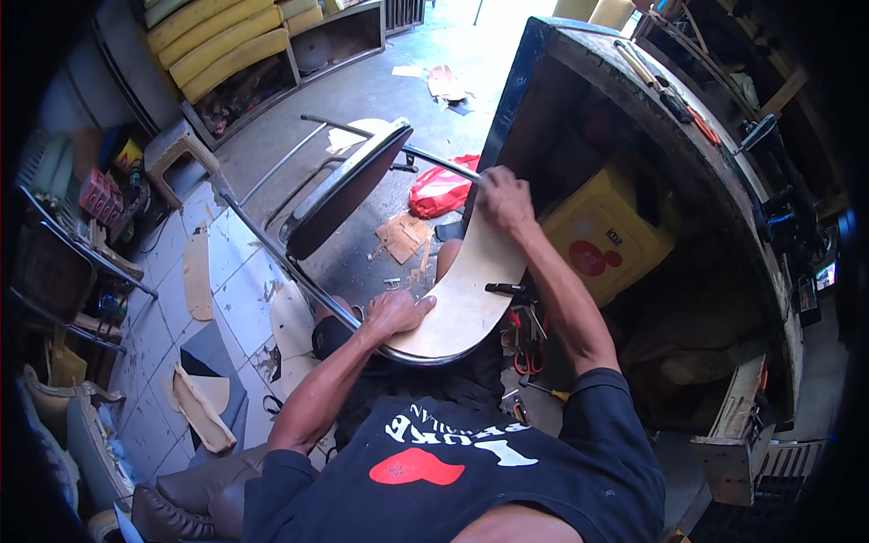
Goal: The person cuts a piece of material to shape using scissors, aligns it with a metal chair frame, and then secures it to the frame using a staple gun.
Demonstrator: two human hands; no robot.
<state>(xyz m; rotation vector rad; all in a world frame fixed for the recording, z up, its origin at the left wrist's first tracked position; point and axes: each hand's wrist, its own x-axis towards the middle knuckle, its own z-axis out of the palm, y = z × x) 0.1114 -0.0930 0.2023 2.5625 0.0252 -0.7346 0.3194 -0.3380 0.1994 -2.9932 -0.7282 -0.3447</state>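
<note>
Pressing in from both sides, the two hands have the curved wooden board [471, 288] between them in the head view, and it's lying over the seated person's lap, right in the middle of the scene! Take that board as the centre of the clock, with twelve straight ahead of the person. The left hand [396, 313] is at eight, gripping the near end, thumb flat on the pale face. The right hand [507, 201] is up at one, fingers clenched round the far end, right where a metal tube of the chair frame [326, 298] meets it. That frame sweeps away toward ten, its dark padded seat [348, 199] tilted on edge. Also at ten, nearer in, torn cardboard [404, 237] lies on the floor, and a crumpled red bag [442, 190] sits close to twelve. Over at two, a yellow crate [593, 237] is tucked beneath the big worktop [593, 47], with hand tools strung along its top. Down between four and five, there are orange-handled scissors [529, 363] and a yellow-handled screwdriver [559, 395]. Farther out at ten stands a plastic stool [175, 156], and beyond, toward eleven, yellow cushions [222, 50] are piled high on a shelf!
</note>
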